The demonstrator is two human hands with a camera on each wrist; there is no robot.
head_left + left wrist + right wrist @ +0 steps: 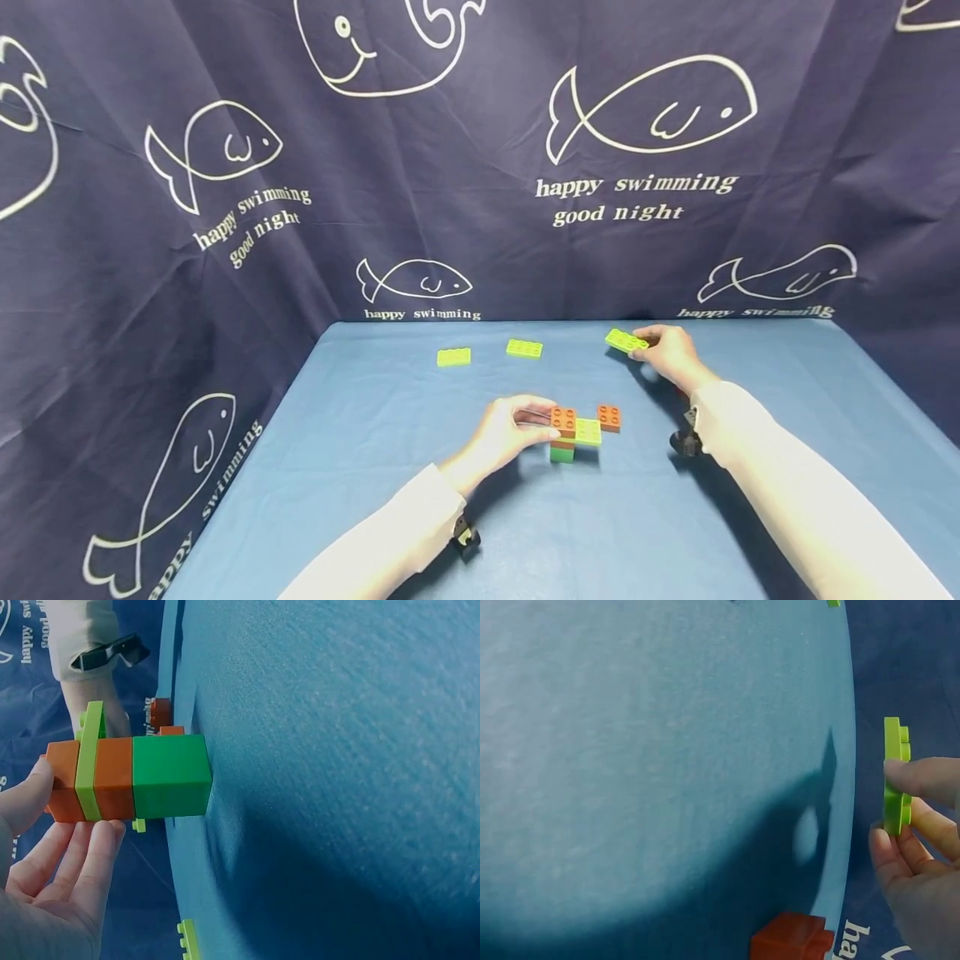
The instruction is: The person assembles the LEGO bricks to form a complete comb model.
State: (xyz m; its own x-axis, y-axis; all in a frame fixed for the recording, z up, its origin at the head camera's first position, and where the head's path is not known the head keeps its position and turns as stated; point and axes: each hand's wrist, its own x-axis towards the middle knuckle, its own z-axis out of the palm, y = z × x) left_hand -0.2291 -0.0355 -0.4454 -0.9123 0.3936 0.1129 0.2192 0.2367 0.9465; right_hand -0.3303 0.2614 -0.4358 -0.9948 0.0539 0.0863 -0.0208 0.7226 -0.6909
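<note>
A dark navy curtain (480,187) printed with white outlined fish and "happy swimming good night" hangs behind and to the left of your table (360,467), which is covered in blue cloth. Near the middle, your left hand (498,429) has its thumb and fingers clamped on a brick stack (563,423) from its left side. From the top down, that stack runs: an orange brick, a lime crosspiece (588,432) jutting out to the right, a second orange brick, and a green block (171,776) at the bottom. You cannot tell from these views whether its base touches the cloth. Just beyond the crosspiece, on the right, sits a loose orange brick (609,418) with its studs up.

At the far right, your right hand (670,354) pinches a lime plate (625,340) between thumb and fingers, holding it raised off the cloth. A red brick (787,937) lies below that wrist, mostly hidden by your arm in the head view. Toward the far edge, left of your raised piece, lie a left lime slab (453,357) and a right lime slab (524,348), well apart from the stack. Both your sleeves are white.
</note>
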